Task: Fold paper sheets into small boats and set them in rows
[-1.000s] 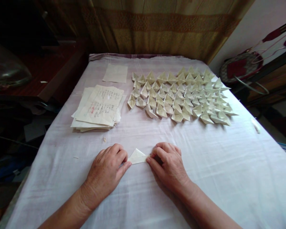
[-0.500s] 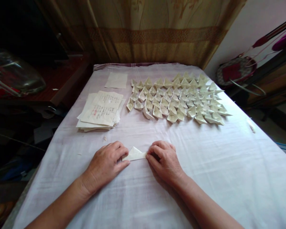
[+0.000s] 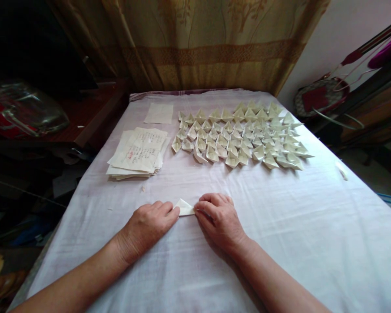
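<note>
- From the head view, we look down on a surface spread with a white cloth (image 3: 280, 217), a patterned gold-brown curtain (image 3: 202, 71) behind it.
- To the left we see a reddish-brown cabinet (image 3: 94, 102) bearing a clear container (image 3: 39, 111); to the right, a patterned bag (image 3: 317, 98) near a pale wall (image 3: 342, 37).
- Between the hands, at the near part of the cloth, we find the folded paper (image 3: 184, 208) – small, off-white, peaked above a straight lower edge.
- The left hand (image 3: 154, 218) pinches its left end; the right hand (image 3: 219, 219) pinches its right end.
- Beyond, we see rows of paper boats (image 3: 233, 159), a single blank-looking sheet (image 3: 159, 114) and a paper stack (image 3: 135, 154).
- The stack's top sheet carries dark handwriting and red marks – too small for us to read.
</note>
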`<move>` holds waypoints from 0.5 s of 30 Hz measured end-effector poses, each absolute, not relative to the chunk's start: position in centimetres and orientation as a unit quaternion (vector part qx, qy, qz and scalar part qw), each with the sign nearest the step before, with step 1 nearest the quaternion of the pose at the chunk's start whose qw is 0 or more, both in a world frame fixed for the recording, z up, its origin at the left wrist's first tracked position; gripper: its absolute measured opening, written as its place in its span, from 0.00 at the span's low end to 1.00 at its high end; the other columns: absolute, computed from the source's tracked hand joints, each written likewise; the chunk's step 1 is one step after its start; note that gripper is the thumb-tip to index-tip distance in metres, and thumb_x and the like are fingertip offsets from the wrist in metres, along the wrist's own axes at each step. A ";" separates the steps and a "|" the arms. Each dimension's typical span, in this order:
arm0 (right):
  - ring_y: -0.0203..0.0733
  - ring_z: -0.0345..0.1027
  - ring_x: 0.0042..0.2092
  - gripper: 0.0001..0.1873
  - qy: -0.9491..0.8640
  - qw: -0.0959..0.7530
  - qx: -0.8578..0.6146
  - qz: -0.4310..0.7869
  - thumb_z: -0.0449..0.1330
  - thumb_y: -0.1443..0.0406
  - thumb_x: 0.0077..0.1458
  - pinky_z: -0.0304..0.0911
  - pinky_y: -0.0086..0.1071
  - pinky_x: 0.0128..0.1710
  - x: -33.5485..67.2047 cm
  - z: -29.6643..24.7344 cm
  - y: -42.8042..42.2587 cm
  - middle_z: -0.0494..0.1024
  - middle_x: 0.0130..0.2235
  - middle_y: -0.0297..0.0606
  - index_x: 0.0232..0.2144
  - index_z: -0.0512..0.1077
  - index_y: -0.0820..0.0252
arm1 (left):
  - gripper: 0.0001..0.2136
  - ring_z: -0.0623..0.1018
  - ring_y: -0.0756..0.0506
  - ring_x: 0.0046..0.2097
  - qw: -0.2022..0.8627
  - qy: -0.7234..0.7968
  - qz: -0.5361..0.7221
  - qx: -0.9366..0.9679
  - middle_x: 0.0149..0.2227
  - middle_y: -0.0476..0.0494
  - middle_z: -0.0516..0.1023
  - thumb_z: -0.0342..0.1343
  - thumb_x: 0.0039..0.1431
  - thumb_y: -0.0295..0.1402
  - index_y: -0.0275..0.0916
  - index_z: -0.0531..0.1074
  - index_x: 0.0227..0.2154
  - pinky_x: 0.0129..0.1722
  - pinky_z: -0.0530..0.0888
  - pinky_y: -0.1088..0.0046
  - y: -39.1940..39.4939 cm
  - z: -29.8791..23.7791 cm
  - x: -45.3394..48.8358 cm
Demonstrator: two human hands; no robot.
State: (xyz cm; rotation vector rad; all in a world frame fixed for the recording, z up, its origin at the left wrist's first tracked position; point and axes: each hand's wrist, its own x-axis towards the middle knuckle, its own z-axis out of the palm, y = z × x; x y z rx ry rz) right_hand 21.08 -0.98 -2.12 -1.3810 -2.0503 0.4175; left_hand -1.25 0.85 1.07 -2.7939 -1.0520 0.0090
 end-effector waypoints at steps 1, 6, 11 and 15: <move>0.42 0.67 0.42 0.05 -0.782 0.313 -0.515 0.159 0.61 0.67 0.59 0.55 0.38 0.44 21.0 -2.0 -1.0 0.76 0.40 0.37 0.37 0.76 0.54 | 0.07 0.74 0.45 0.31 0.088 -0.346 -0.006 -0.934 0.32 0.48 0.77 0.52 0.63 0.25 0.42 0.72 0.40 0.26 0.64 0.71 0.9 1.1 -1.2; 0.43 0.67 0.41 0.04 -0.782 0.353 -0.497 0.134 0.61 0.65 0.59 0.57 0.38 0.44 21.0 -1.9 -0.9 0.78 0.40 0.38 0.37 0.76 0.54 | 0.08 0.73 0.46 0.28 0.105 -0.345 -0.095 -0.928 0.25 0.49 0.75 0.50 0.66 0.27 0.40 0.71 0.31 0.27 0.63 0.71 1.3 1.3 -0.8; 0.41 0.69 0.36 0.07 -0.743 0.425 -0.494 0.153 0.56 0.68 0.62 0.60 0.36 0.40 21.0 -2.1 -0.5 0.78 0.34 0.37 0.33 0.73 0.57 | 0.08 0.76 0.48 0.32 -0.056 -0.412 -0.231 -0.879 0.30 0.48 0.79 0.52 0.66 0.35 0.39 0.74 0.34 0.33 0.68 0.73 2.2 1.5 -0.3; 0.39 0.69 0.32 0.07 -0.706 0.436 -0.516 0.214 0.55 0.67 0.61 0.62 0.31 0.34 21.1 -2.3 -0.4 0.77 0.29 0.35 0.31 0.72 0.57 | 0.10 0.73 0.50 0.27 -0.314 -0.508 -0.291 -0.748 0.25 0.51 0.75 0.57 0.60 0.39 0.38 0.76 0.30 0.27 0.67 0.78 3.0 1.2 0.1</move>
